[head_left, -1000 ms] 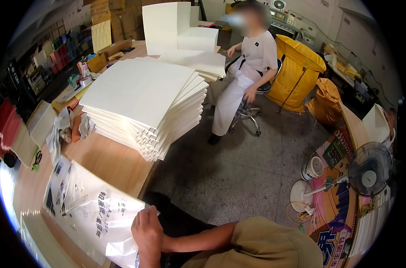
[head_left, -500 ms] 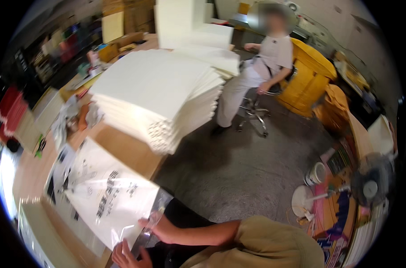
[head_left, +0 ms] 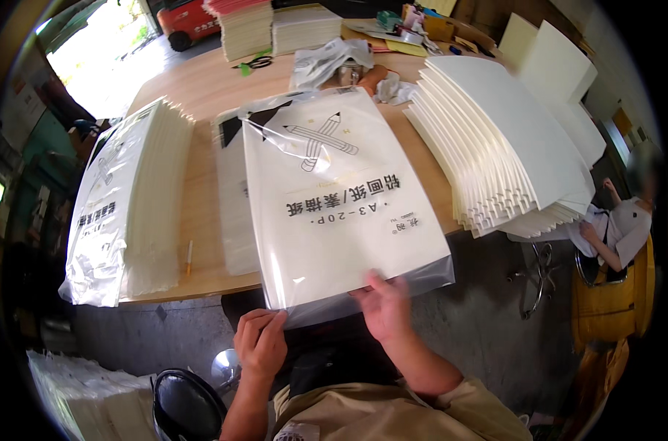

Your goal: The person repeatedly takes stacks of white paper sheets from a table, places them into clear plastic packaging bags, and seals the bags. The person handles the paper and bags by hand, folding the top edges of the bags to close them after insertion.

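9 o'clock: bagged stack (head_left: pixel 121 209), apparently done | 7: left hand (head_left: pixel 260 342), fingers curled on corner of clear-bagged pack (head_left: pixel 337 235) | centre: pack, sheets in, clear end unfolded | 5: right hand (head_left: pixel 385 305) pinching near edge | 2: white sheets (head_left: pixel 495 140), seemingly left unbagged

You see through the left one of two wide fisheye cameras on your head, set above the near side of the desk (head_left: pixel 205 184). It faces down and across the desk, upright, so near that your left hand (head_left: pixel 260 344) and right hand (head_left: pixel 385 305) show plainly at its near edge. Your view reaches the bright opening (head_left: pixel 102 62) beyond the desk's far left, the seated person (head_left: pixel 620 231) right of it, and the floor (head_left: pixel 466 316) below its near edge.
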`<state>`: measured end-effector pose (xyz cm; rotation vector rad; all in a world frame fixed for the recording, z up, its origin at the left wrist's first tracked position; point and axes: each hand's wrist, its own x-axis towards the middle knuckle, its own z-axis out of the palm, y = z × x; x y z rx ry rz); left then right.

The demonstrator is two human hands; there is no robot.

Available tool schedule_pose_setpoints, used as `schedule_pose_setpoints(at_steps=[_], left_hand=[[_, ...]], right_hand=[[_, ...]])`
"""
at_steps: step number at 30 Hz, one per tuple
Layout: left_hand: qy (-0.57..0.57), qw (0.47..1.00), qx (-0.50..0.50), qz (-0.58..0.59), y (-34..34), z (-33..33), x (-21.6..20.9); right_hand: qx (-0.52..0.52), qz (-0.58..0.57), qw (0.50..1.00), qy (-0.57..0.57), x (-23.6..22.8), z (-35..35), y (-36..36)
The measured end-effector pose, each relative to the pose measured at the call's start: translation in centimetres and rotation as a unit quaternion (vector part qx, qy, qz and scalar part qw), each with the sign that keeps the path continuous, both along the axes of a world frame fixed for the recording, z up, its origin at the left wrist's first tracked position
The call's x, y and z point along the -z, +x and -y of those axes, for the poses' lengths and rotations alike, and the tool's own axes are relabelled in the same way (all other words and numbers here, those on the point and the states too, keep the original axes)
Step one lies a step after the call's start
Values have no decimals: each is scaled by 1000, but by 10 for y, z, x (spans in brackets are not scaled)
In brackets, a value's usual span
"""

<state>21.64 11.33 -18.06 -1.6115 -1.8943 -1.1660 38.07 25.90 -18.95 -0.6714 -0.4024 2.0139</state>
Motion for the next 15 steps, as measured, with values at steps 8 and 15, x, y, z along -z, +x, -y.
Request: schedule_pose_setpoints(at_steps=[8, 15], left_hand=[[12, 999, 21, 39, 2, 6, 6], [-24, 987, 143, 67, -1, 22, 0]], right_hand=[[-20, -28, 999, 19, 0, -7, -7], [-11, -16, 999, 37, -10, -14, -11]])
